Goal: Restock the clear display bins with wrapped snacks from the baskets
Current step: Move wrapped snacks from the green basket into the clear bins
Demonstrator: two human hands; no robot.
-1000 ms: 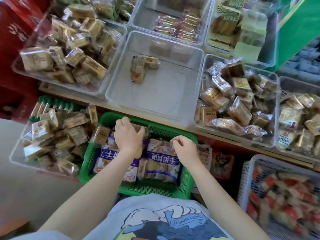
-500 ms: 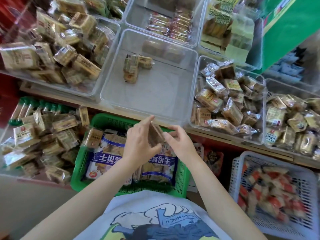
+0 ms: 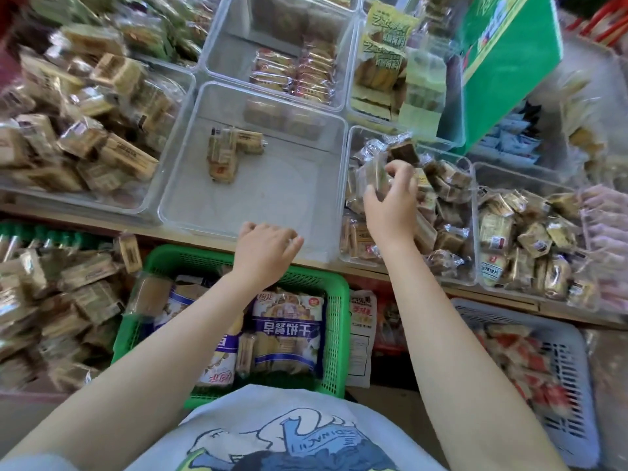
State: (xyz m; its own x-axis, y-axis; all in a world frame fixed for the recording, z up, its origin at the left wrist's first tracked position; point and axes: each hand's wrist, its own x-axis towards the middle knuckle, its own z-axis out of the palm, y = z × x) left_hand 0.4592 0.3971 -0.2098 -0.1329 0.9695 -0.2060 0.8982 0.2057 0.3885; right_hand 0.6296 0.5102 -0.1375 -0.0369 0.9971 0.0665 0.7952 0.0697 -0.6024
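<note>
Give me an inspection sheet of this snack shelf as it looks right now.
Surface: wooden shelf edge carrying clear bins.
Job's things: middle bin nearly bare, a few wrapped snacks inside; right bin well filled; green basket holds large biscuit bags.
Clutter: grey basket of red-and-white packs; loose packet beside the green basket.
Hands: right hand holds a wrapped snack over the right bin; left hand at the middle bin's front rim, holding nothing.
Cables: nothing seen.
Surroundings: green sign behind.

Right hand (image 3: pixel 390 202) pinches a wrapped snack (image 3: pixel 375 175) over the right clear bin (image 3: pixel 470 277); left hand (image 3: pixel 263 251) hovers above the green basket (image 3: pixel 334 334).
</note>
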